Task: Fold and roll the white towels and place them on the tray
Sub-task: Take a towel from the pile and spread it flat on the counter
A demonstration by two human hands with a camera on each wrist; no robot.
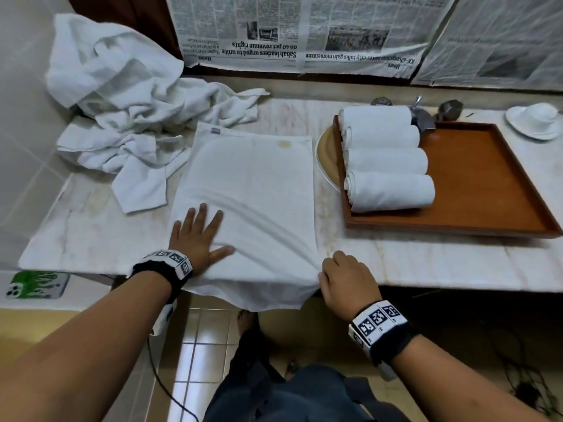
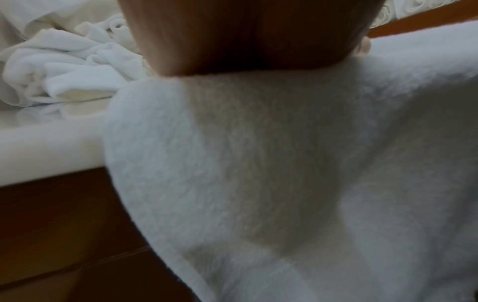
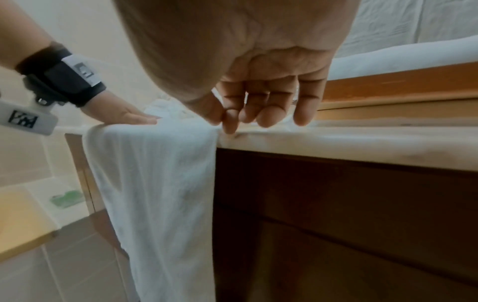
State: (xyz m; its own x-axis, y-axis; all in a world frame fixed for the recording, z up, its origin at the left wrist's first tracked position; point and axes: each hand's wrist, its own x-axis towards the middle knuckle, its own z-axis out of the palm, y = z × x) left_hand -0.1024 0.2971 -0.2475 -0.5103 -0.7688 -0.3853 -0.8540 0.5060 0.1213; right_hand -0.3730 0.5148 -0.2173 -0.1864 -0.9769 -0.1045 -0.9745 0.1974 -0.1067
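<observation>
A white towel [image 1: 253, 190] lies flat on the marble counter [image 1: 426, 260], its near end hanging over the front edge [image 3: 160, 183]. My left hand [image 1: 210, 233] presses flat on its near left part, fingers spread; the left wrist view shows the palm [image 2: 245, 40] on the cloth [image 2: 284, 163]. At the counter's front edge my right hand [image 1: 321, 274] pinches the towel's right edge between thumb and forefinger [image 3: 225, 120]. A brown wooden tray [image 1: 472, 184] to the right holds several rolled white towels [image 1: 390, 190] in a row on its left side.
A heap of unfolded white towels [image 1: 122, 102] fills the counter's back left. A plate [image 1: 326, 159] sits partly under the tray's left edge. A tap [image 1: 422, 117] and an upturned cup on a saucer [image 1: 533, 120] stand behind the tray. A green-cased phone [image 1: 36, 284] lies on a ledge at the left.
</observation>
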